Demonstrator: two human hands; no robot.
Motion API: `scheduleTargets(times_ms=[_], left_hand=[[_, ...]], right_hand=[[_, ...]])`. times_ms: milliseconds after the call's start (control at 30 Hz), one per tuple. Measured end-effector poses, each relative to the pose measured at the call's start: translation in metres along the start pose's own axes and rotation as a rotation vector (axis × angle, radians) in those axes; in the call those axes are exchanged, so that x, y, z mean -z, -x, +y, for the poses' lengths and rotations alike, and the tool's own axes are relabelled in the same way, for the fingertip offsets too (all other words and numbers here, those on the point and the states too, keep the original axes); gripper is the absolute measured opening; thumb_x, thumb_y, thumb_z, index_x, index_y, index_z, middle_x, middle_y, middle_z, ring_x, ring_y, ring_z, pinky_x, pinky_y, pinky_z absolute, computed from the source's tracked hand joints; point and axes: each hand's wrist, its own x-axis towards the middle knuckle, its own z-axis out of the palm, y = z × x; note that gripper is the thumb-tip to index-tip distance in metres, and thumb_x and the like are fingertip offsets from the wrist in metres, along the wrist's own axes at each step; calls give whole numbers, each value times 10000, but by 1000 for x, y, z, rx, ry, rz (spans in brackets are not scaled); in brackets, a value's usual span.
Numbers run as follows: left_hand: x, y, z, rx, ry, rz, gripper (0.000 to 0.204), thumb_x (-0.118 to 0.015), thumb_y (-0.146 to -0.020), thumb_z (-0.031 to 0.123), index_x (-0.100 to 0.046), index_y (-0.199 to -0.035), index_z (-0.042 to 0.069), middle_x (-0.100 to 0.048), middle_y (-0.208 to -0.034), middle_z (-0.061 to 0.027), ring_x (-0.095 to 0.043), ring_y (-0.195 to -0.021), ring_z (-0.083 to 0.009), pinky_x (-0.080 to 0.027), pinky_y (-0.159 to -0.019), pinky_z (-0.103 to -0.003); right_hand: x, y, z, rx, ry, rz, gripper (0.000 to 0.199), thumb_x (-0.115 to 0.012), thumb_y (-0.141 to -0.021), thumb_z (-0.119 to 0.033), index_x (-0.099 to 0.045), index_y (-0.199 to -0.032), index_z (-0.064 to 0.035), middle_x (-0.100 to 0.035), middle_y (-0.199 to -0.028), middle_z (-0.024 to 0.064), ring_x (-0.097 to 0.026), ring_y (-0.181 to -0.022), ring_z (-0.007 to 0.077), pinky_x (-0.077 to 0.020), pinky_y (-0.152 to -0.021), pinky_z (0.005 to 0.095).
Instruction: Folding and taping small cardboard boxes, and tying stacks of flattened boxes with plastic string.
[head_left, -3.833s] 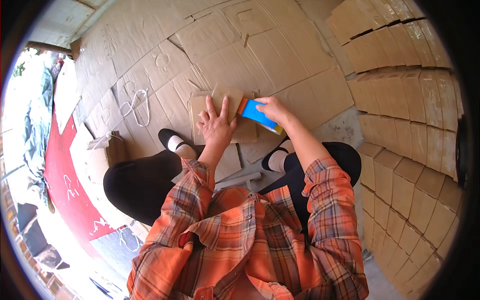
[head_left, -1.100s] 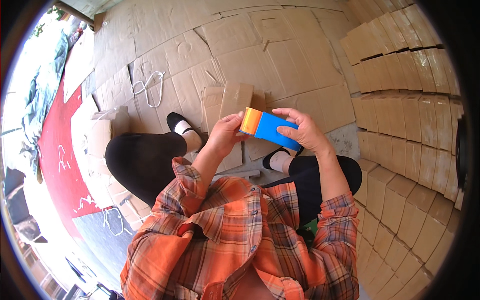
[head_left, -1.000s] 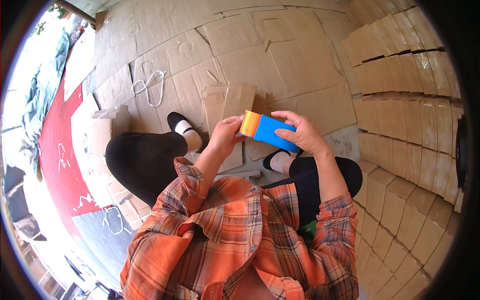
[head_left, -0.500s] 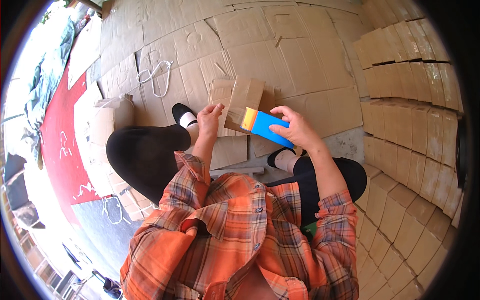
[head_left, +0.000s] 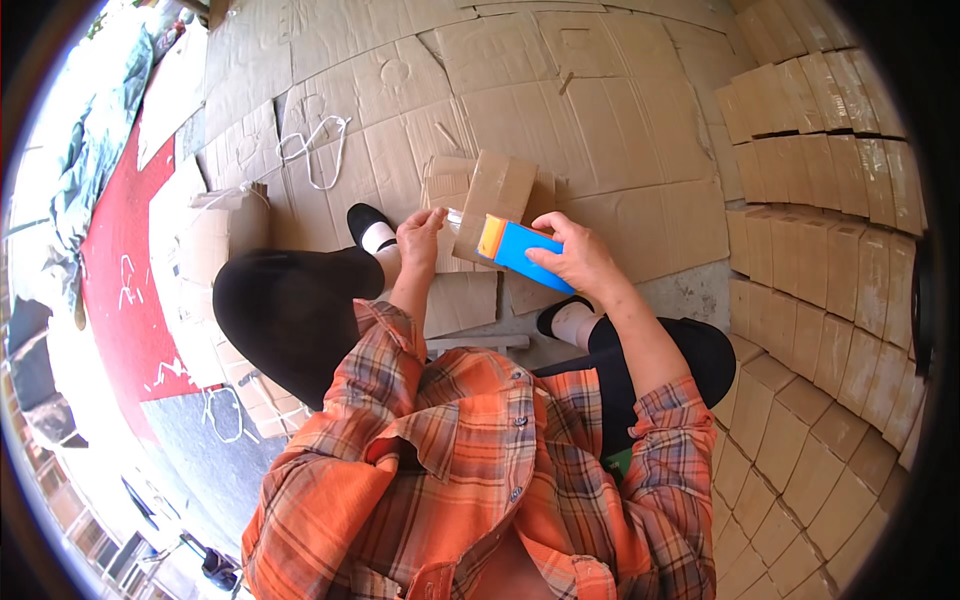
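Observation:
My right hand [head_left: 580, 258] grips a blue tape dispenser [head_left: 535, 255] with an orange end, thumb on its near face. The dispenser is held against or just over the near side of a small brown cardboard box [head_left: 500, 185] standing between my feet. To the left of the box, my left hand [head_left: 420, 238] is closed in a pinch at the end of a shiny clear strip of tape [head_left: 455, 217]. The strip runs from my fingertips to the box. Most of the tape inside the dispenser is hidden.
Flattened cardboard [head_left: 560, 110] covers the floor ahead. Stacked brown boxes [head_left: 790, 240] line the right side in rows. A loop of white string [head_left: 325, 150] lies at the far left. Another carton [head_left: 235, 225] stands by my left knee, near a red sheet [head_left: 120, 260].
The dispenser and my right hand have shifted slightly left. A clear strip of tape now shows between my left fingertips and the box. The view has tilted a little.

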Motion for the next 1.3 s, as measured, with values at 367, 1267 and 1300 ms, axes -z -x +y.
scheduleTargets(times_ms=[367,1267,1300], left_hand=[[-25,5,-34,236,61,-101,330,-649,-838,241,-655,-1045,-17,-668,-841,-50,-591,-781,-128,-456,-715,-251],[-15,38,35,-262,-413,-685,934,-673,-684,-115,-235,-1434,229,-70,-1506,-135,-218,-1355,-275,-332,-1043,-337],[-17,37,32,-262,-414,-690,934,-673,-684,-115,-235,-1434,229,-70,-1506,-135,-218,-1355,-275,-332,-1043,-337]], right_hand=[[-8,-8,11,-56,182,77,476,-679,-726,-354,-528,-1125,-143,-636,-917,169,-619,-865,324,-487,-740,411],[2,-12,25,-17,56,60,507,-693,-722,-351,-552,-1136,-94,-623,-924,159,-607,-850,273,-476,-741,376],[3,-13,26,-14,27,53,503,-692,-724,-345,-555,-1135,-90,-621,-921,153,-604,-843,267,-474,-736,375]])
